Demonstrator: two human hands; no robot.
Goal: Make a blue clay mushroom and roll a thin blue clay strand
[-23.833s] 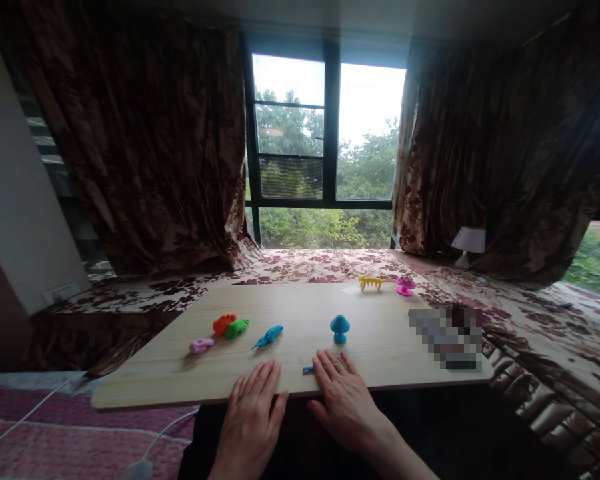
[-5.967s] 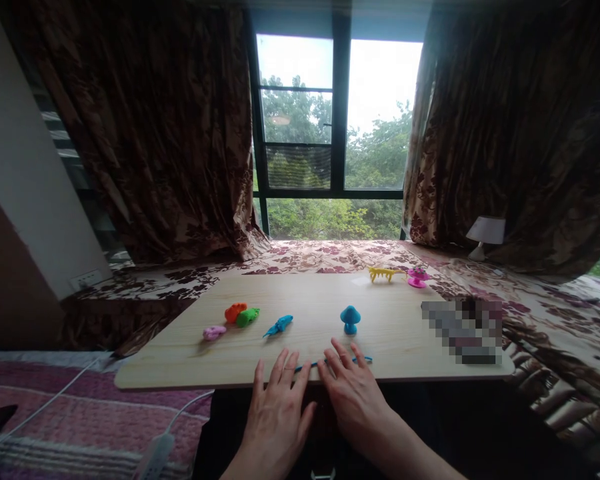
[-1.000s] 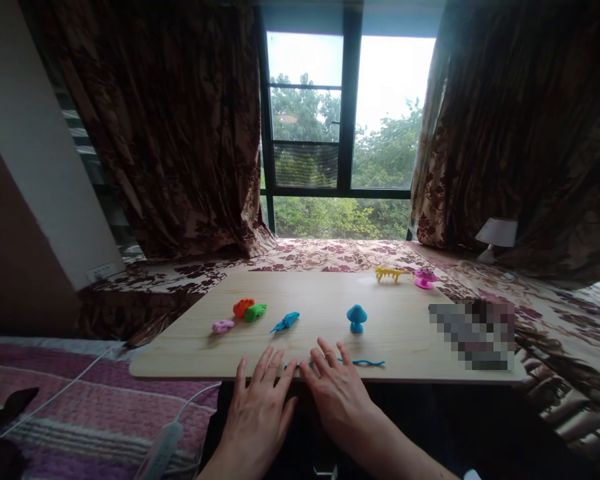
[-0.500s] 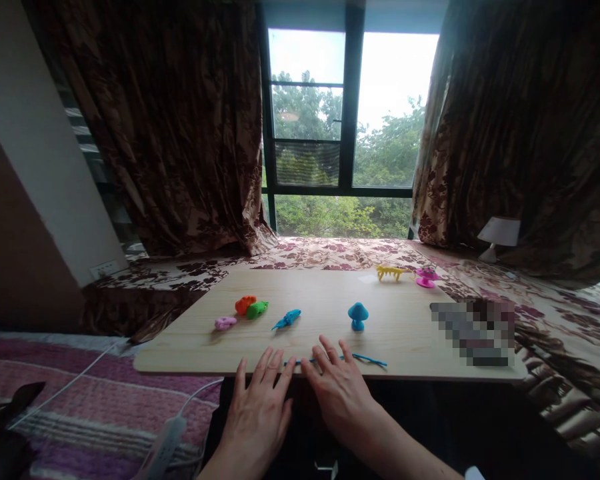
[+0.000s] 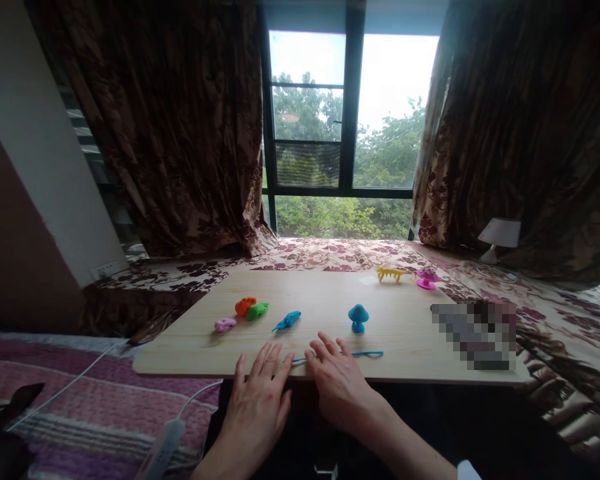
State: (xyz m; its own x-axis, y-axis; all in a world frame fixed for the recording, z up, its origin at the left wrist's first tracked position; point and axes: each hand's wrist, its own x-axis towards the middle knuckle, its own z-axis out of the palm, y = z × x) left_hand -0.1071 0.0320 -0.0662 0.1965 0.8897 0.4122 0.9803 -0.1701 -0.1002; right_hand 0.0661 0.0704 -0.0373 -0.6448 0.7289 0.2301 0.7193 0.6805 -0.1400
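A thin blue strand of modelling clay (image 5: 367, 353) lies near the table's front edge, partly covered by fingers. My right hand (image 5: 337, 380) rests flat over its middle, fingers stretched out. My left hand (image 5: 260, 393) lies open at the strand's left end, fingers spread on the board. Beyond the hands stand a blue clay mushroom (image 5: 359, 318) and a lumpy blue clay piece (image 5: 287, 321). Further left are a green clay piece (image 5: 257, 311), an orange one (image 5: 245, 306) and a pink one (image 5: 225, 325).
On the pale wooden table (image 5: 190, 347), a yellow clay figure with several legs (image 5: 390, 274) and a magenta clay figure (image 5: 427, 279) stand at the back right. A blurred-out dark object (image 5: 473, 333) lies at the right. A power strip (image 5: 163, 447) sits on the bed at left.
The blue strand has turned slightly, its right end now a little farther from the edge. Both hands have moved slightly, the right one forward, and the gap between them has widened.
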